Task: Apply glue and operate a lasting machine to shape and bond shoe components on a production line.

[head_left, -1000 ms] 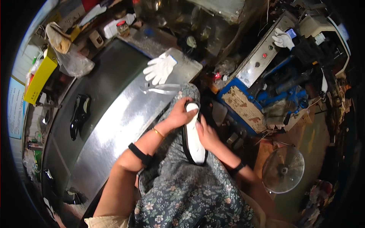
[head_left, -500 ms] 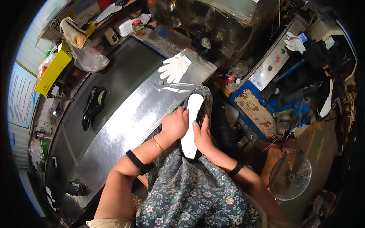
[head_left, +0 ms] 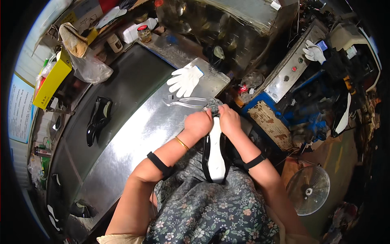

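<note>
A glossy black shoe [head_left: 206,156] lies lengthwise on my lap, with a white sole-shaped piece [head_left: 216,158] facing up along it. My left hand [head_left: 199,123] is closed at the left of the shoe's far end. On the opposite side my right hand [head_left: 230,120] is closed too, its fingertips close to the left ones. Floral apron cloth [head_left: 213,105] shows between and beyond the fingertips. Whether they pinch this cloth or the shoe's end is hidden. Silver pliers [head_left: 187,101] lie on the metal table just past my hands, beside a white glove [head_left: 185,81].
Left of me runs the metal table [head_left: 134,122] beside a dark belt [head_left: 134,77] carrying a black shoe [head_left: 98,120]. A yellow box [head_left: 53,79] and a lidded jar [head_left: 144,34] stand beyond. At right are a control panel [head_left: 282,77] and a fan [head_left: 308,190].
Both hands have moved from the shoe's sides to its far end. The shoe has shifted slightly right and nearer to me, and stands straighter.
</note>
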Demonstrator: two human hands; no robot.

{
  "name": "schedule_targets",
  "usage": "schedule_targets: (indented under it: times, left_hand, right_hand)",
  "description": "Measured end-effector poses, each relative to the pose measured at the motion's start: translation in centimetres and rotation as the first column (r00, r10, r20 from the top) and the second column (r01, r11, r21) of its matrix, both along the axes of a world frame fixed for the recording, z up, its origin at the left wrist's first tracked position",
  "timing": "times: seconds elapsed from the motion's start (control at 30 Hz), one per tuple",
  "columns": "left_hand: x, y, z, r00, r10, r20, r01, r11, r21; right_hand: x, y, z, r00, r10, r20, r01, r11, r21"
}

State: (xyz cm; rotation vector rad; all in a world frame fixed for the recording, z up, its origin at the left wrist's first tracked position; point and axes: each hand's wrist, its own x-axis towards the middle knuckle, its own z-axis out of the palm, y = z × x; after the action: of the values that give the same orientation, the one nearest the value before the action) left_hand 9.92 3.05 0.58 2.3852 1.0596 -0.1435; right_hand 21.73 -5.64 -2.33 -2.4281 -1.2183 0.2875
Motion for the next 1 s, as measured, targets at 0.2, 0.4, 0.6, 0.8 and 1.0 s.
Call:
schedule_targets:
  times: [0.2, 0.4, 0.6, 0.8, 1.0]
  left_hand:
    - [-8.7, -5.5, 3.5, 0.947, 0.023, 0.321, 0.066, 0.963, -0.263]
    - [-13.2, -11.1, -0.6, 0.771, 0.519, 0.37, 0.254, 0.283, -0.925]
    - [-15.6, -3.0, 1.8, 0.741, 0.635, 0.219, 0.152, 0.16, -0.975]
    - [-20.7, 1.6, 1.3, 0.987, -0.06, 0.152, 0.023, 0.972, 0.233]
    - [-19.0, -1.4, 0.7, 0.896, -0.417, 0.152, 0.268, 0.781, 0.564]
  right_hand:
    - [-1.8, -1.2, -1.2, 0.226, 0.362, -0.905, 0.438, 0.792, 0.426]
    - [-1.8, 0.1, -1.3, 0.158, 0.31, -0.937, 0.485, 0.803, 0.347]
    - [11.8, -6.4, 12.6, 0.959, 0.24, -0.152, -0.18, 0.927, 0.33]
    - [26.2, -26.2, 26.2, 0.466, -0.556, 0.688, 0.584, 0.777, 0.233]
    - [24.8, -30.4, 24.5, 0.39, -0.901, 0.188, 0.838, 0.432, 0.333]
